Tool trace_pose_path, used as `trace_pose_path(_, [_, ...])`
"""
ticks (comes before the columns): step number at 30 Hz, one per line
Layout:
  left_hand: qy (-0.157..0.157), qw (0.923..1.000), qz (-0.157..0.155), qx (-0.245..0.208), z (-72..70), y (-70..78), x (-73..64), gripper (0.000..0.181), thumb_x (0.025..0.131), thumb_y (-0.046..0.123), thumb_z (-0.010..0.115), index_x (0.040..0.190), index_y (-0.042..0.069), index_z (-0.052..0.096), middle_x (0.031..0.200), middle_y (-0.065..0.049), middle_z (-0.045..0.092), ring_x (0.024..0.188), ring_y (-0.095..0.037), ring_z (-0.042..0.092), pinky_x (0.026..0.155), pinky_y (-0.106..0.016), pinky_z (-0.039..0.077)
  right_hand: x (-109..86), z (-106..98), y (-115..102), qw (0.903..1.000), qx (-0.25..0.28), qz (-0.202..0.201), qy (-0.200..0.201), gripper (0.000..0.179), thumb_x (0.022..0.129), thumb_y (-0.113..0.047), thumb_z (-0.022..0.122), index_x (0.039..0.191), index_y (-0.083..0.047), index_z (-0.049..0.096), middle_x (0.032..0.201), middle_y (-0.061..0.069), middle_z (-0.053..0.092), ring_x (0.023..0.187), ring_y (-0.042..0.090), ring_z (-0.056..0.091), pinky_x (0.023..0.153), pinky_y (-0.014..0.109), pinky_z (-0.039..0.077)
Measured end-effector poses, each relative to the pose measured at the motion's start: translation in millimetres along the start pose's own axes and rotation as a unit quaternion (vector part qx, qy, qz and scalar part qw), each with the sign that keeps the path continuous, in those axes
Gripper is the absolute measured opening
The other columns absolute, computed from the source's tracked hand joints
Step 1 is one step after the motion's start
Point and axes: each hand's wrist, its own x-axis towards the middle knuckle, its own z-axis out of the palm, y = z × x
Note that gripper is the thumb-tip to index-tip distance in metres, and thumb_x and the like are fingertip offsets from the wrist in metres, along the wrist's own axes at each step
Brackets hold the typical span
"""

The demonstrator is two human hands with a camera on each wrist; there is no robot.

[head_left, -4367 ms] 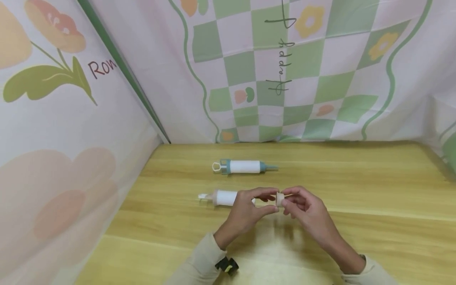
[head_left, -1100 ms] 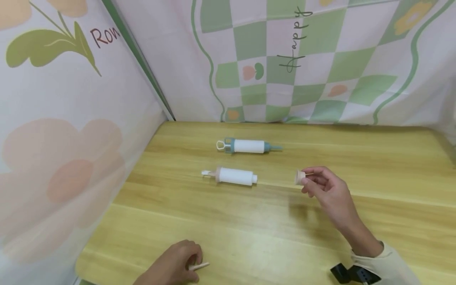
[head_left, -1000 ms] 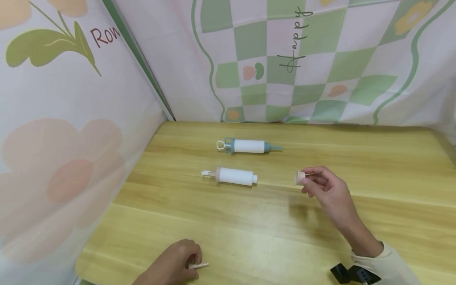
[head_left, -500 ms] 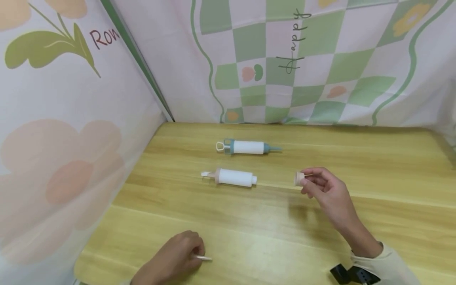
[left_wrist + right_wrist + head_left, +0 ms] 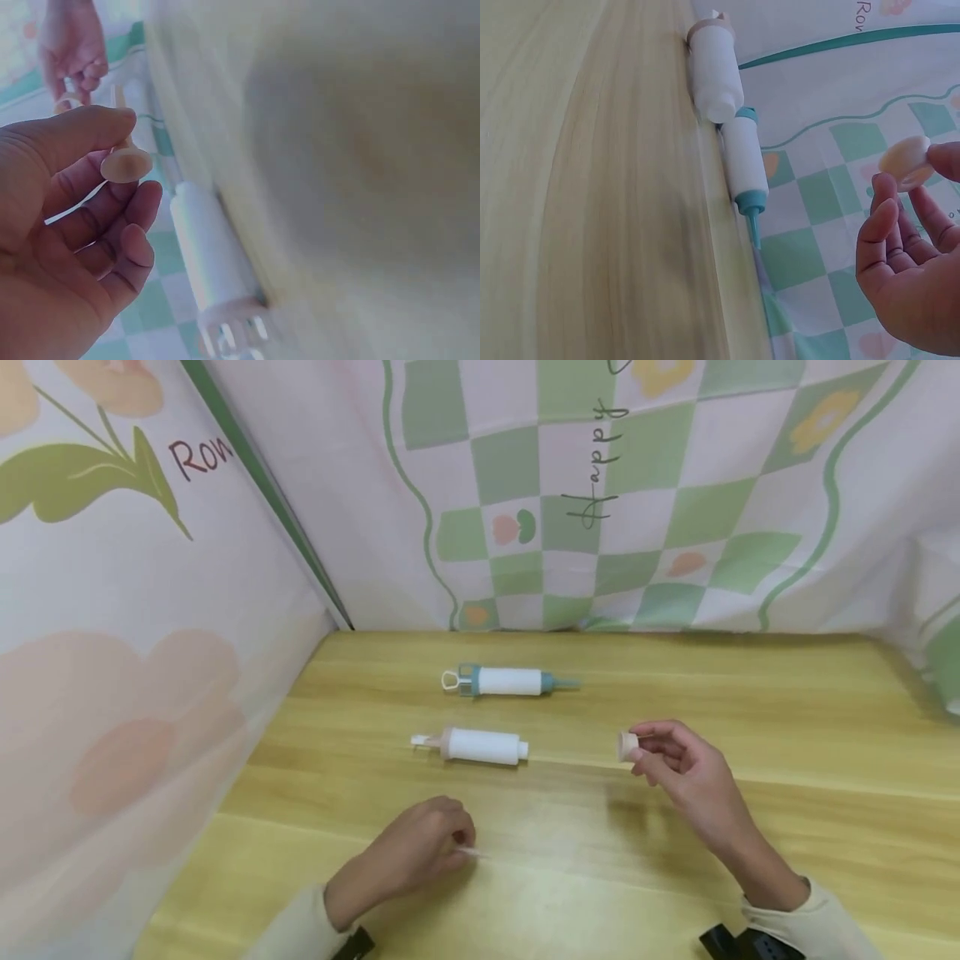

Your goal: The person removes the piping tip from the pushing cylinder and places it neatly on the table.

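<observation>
Nozzle [image 5: 126, 164], flared beige plastic, is pinched in the left hand [image 5: 416, 847] near a pink-collared white plastic cylinder [image 5: 483, 747]; the right hand [image 5: 693, 785] pinches a beige plastic ring [image 5: 626, 747], likely sparing its opening.

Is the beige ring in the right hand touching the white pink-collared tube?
Apart: the head view shows yellow wooden table between the beige ring and the pink-collared tube.

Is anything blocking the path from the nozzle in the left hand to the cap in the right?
Nothing visible: in the head view, only bare table shows between the nozzle in the left hand and the cap in the right hand. The pink-collared tube lies farther back, outside that path.
</observation>
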Motion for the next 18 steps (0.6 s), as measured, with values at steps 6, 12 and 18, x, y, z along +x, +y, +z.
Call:
trace_pose_path(6, [0.006,0.9997,0.011,-0.021,-0.7,1.6,29.5,0.011,0.082,0.008,0.08,0.088,0.011,0.071,0.085,0.004,0.065,0.08,-0.006,0.058,0.074,-0.015,0.05,-3.0,-7.3,2.3,0.9998,-0.014,0.013,-0.011,0.026,0.1,-0.009,0.062,0.124,0.001,0.057,0.109,0.01,0.065,0.091,0.02,0.067,0.072,0.026,0.057])
trace_pose_path(12, [0.006,0.9989,0.007,-0.046,-1.7,4.1,54.7,0.01,0.083,0.004,0.077,0.089,0.01,0.071,0.086,0.003,0.066,0.081,-0.005,0.059,0.076,-0.016,0.05,-4.0,-13.3,4.3,0.999,-0.036,0.02,-0.016,0.028,0.099,-0.01,0.063,0.125,-0.001,0.059,0.111,0.011,0.065,0.091,0.019,0.067,0.073,0.027,0.058])
trace_pose_path(18, [0.017,0.9977,0.006,-0.065,-0.1,8.4,88.6,0.008,0.085,0.006,0.076,0.088,0.01,0.07,0.086,0.006,0.062,0.082,-0.005,0.056,0.075,-0.014,0.048,-3.2,-20.8,6.1,0.9962,-0.083,0.017,-0.024,0.03,0.099,-0.014,0.065,0.125,-0.001,0.06,0.113,0.014,0.065,0.089,0.015,0.066,0.071,0.026,0.057])
